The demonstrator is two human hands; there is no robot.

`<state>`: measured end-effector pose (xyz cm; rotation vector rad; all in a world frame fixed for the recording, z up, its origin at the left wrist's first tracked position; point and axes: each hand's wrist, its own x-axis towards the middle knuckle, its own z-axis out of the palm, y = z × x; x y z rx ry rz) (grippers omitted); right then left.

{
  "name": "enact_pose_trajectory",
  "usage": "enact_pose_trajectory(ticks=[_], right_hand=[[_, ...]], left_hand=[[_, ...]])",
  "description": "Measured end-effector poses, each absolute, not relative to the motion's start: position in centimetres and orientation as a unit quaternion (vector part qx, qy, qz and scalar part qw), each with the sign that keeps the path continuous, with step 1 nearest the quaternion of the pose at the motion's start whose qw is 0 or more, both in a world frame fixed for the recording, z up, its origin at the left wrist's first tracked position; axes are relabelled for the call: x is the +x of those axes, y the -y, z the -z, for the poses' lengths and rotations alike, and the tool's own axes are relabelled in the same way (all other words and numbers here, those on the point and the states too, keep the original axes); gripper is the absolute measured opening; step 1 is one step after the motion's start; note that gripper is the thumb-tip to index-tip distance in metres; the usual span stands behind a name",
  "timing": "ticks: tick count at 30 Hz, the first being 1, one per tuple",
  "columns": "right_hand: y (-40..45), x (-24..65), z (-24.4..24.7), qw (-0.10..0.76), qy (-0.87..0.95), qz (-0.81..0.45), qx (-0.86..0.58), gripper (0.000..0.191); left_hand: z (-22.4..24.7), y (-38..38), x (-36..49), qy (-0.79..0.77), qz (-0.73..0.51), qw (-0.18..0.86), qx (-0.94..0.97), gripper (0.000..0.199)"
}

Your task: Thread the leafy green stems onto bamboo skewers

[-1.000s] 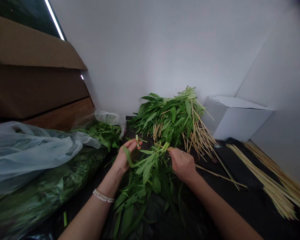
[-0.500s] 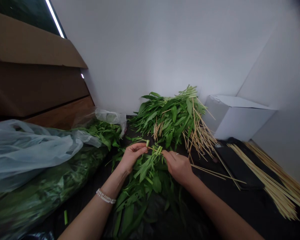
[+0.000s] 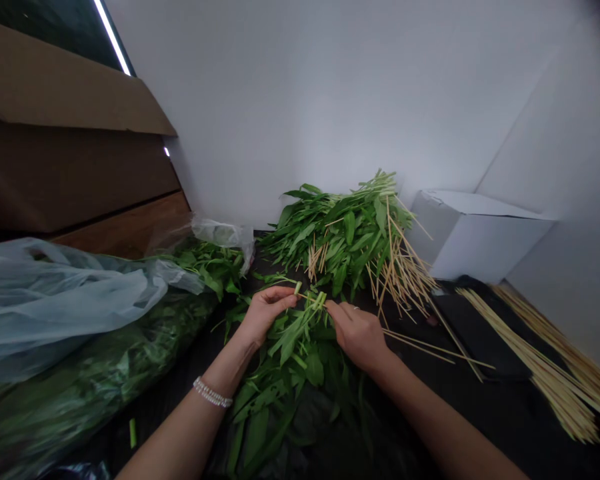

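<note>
My left hand [image 3: 271, 308] pinches a leafy green stem [image 3: 297, 288], its pale cut end poking up past the fingertips. Opposite it, my right hand [image 3: 357, 328] is closed around a thin bamboo skewer [image 3: 306, 297]. The skewer spans the small gap between both hands, and several cut stems [image 3: 320, 300] sit across it by the right fingertips. Whether it pierces the stem in my left hand cannot be made out. Loose leafy greens [image 3: 285, 387] hang and lie below both hands on the dark surface.
A heap of greens [image 3: 340, 227] with skewers through it lies by the wall. Left are a bag of greens [image 3: 130, 347] and a cardboard box [image 3: 70, 160]. A white box [image 3: 480, 233] stands right, behind a black flat object [image 3: 480, 333] and loose bamboo sticks [image 3: 545, 373].
Both hands keep nearly the same position and hold. The whole view has shifted very slightly; nothing else has visibly moved.
</note>
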<state>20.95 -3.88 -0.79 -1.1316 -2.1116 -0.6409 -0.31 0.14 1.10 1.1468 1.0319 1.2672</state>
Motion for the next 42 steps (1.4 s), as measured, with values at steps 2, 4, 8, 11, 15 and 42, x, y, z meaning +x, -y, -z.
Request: enact_pose_trajectory(ticks=[2,4,8,11,15,42], right_hand=[[3.9,20.9,0.9,0.322,0.806,0.244,-0.432,0.027],[3.9,20.9,1.0,0.32,0.807,0.243,-0.433,0.027],[3.9,20.7,1.3,0.312,0.808,0.241,-0.439,0.027],[3.9,20.5,1.4,0.307,0.81,0.229,-0.444,0.026],[3.9,20.4,1.3,0.318,0.807,0.222,-0.446,0.025],[3.4,21.4,0.7,0.359,0.764,0.244,-0.478,0.025]], left_hand=[[-1.0,-0.2,-0.3,-0.438,-0.535,0.536,0.484,0.029],[-1.0,-0.1,-0.3,-0.442,-0.536,0.53,0.486,0.028],[-1.1,0.0,0.0,-0.451,-0.534,0.513,0.498,0.027],[-1.2,0.1,0.2,-0.456,-0.533,0.494,0.514,0.026],[-1.2,-0.2,-0.2,-0.447,-0.525,0.502,0.523,0.028],[-0.8,-1.4,-1.6,-0.453,-0.554,0.506,0.482,0.045]])
